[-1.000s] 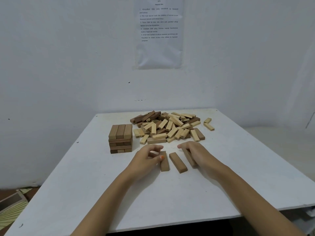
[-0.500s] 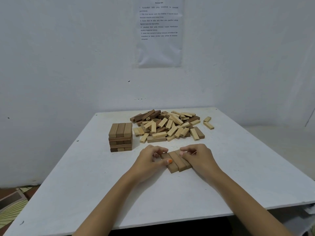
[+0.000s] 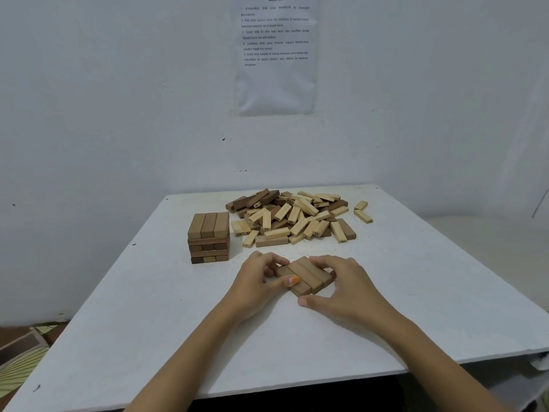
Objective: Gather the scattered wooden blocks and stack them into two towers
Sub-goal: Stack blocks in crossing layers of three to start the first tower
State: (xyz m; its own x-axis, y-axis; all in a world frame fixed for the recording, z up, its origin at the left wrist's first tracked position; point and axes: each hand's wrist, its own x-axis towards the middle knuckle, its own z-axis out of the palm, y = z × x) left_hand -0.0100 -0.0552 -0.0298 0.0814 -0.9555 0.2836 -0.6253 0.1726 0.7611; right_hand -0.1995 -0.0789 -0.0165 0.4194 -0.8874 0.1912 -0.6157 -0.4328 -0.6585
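In the head view, the row of three brown blocks (image 3: 306, 276) lies side by side near the middle of the white table (image 3: 148, 322), a little turned. The left hand (image 3: 258, 281) pinches its left side with curled fingers. The right hand (image 3: 341, 289) curls round its right side, with the thumb at the near end. The row seems to rest on the table, but I cannot be sure. Behind it, to the left, stands the tower (image 3: 208, 237), and the loose pile (image 3: 291, 218) lies farther back.

A square white-painted worktop (image 3: 148, 307) stands against plain white walls (image 3: 89, 114). A printed paper sheet (image 3: 276, 78) hangs on the wall above its far edge. A striped patterned floor mat (image 3: 17, 370) lies beyond its near-left corner.
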